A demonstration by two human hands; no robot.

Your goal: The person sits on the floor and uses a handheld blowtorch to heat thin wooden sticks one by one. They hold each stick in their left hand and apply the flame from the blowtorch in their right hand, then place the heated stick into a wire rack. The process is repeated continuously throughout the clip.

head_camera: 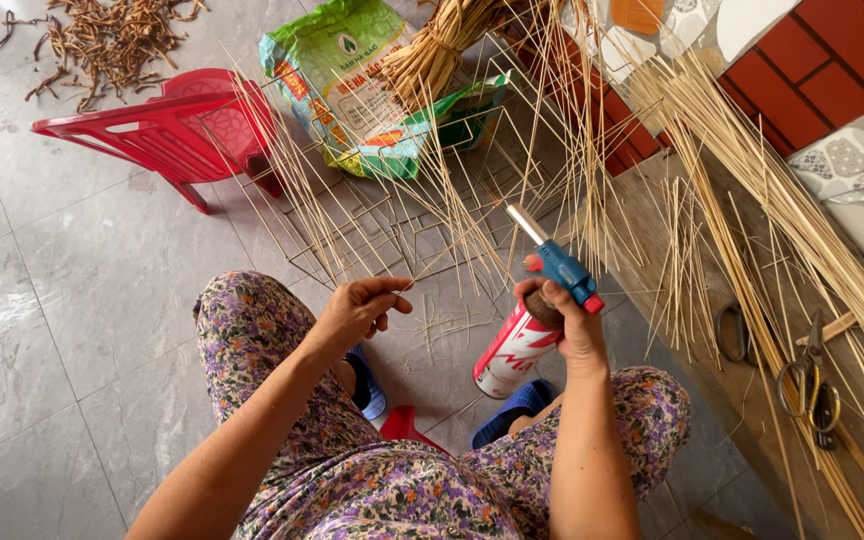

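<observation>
My right hand [574, 318] grips a gas torch [555, 262] with a blue head and metal nozzle, mounted on a red-and-white canister [510, 352]; the nozzle points up and away. My left hand [360, 308] pinches the near ends of thin pale bamboo sticks [352, 215] that fan out over the grey tile floor. Between my hands the sticks form a loose woven frame [392, 225] lying on the floor. I sit with knees in floral trousers, blue slippers on my feet.
A red plastic chair [167, 125] lies tipped at the left. A green printed sack [352, 85] holds a straw bundle [437, 45]. Long bamboo strips [752, 190] lean at the right over a wooden board with scissors [810, 385]. Dried pods [112, 40] lie far left.
</observation>
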